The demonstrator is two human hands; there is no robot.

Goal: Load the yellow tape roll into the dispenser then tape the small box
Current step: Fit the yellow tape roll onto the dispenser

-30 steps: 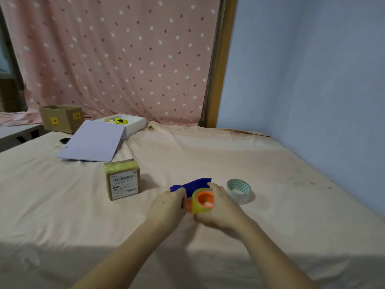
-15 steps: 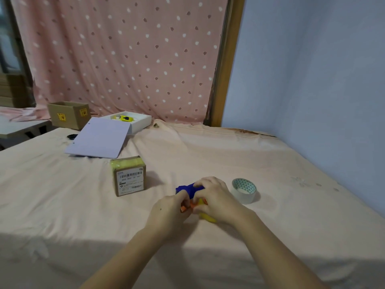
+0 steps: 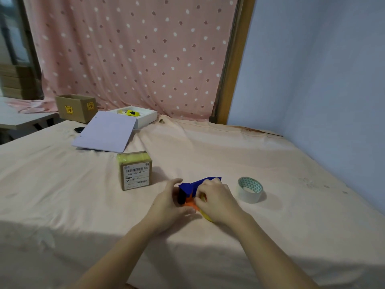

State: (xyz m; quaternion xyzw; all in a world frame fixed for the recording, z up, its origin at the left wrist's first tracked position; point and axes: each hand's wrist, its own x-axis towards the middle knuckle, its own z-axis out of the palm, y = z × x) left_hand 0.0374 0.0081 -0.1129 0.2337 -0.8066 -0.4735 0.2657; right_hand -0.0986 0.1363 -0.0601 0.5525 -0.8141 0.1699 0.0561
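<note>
Blue dispenser (image 3: 194, 184), yellow tape roll (image 3: 205, 215)

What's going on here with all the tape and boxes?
A person is fitting a yellow tape roll into a blue dispenser on the bed. The left hand steadies the dispenser; the right hand covers most of the roll. The small box waits beside them, and a spare roll sits to the right.

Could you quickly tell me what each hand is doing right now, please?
Left hand: closed on the blue plastic tape dispenser, steadying it.
Right hand: closed on the yellow tape roll, pressing it at the dispenser.
</note>
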